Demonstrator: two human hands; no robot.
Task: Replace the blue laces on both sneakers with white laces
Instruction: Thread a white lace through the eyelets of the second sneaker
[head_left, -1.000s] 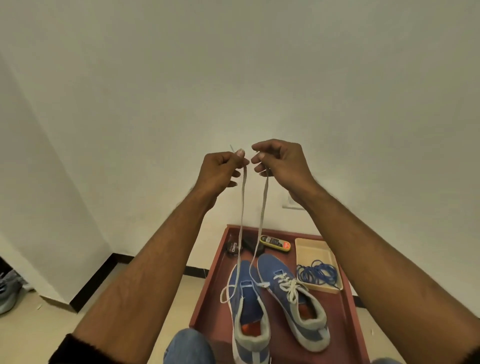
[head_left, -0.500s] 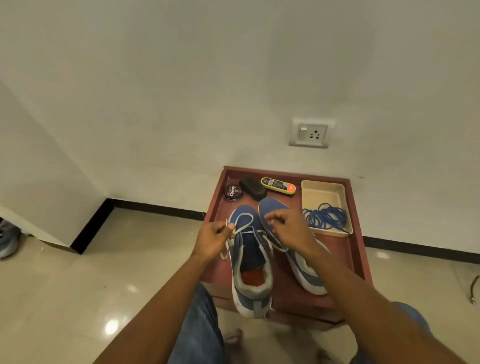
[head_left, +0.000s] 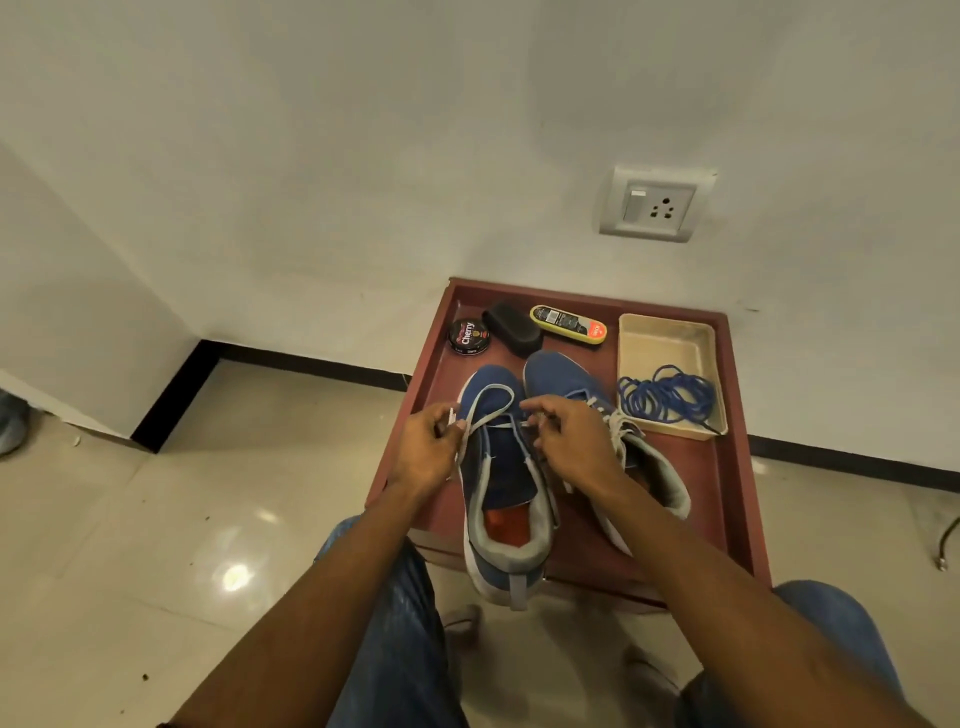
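Two blue sneakers stand on a reddish-brown table (head_left: 727, 499). The left sneaker (head_left: 501, 488) has a white lace (head_left: 493, 400) through its lowest eyelets, looping slack over the toe. My left hand (head_left: 428, 447) pinches one end of that lace at the shoe's left side. My right hand (head_left: 571, 441) pinches the other end at the shoe's right side. The right sneaker (head_left: 613, 426) is laced in white and partly hidden behind my right hand. The removed blue laces (head_left: 667, 397) lie coiled in a beige tray (head_left: 670, 338).
At the table's back stand a round shoe-polish tin (head_left: 469, 336), a black brush (head_left: 512, 322) and a yellow polish applicator (head_left: 569, 325). A wall socket (head_left: 652, 205) sits above. My knees in jeans flank the table's front edge. A tiled floor lies to the left.
One second ago both hands held the lace ends high and taut above the shoe. They have dropped down to the left sneaker's eyelets, and the lace now lies slack over the toe.
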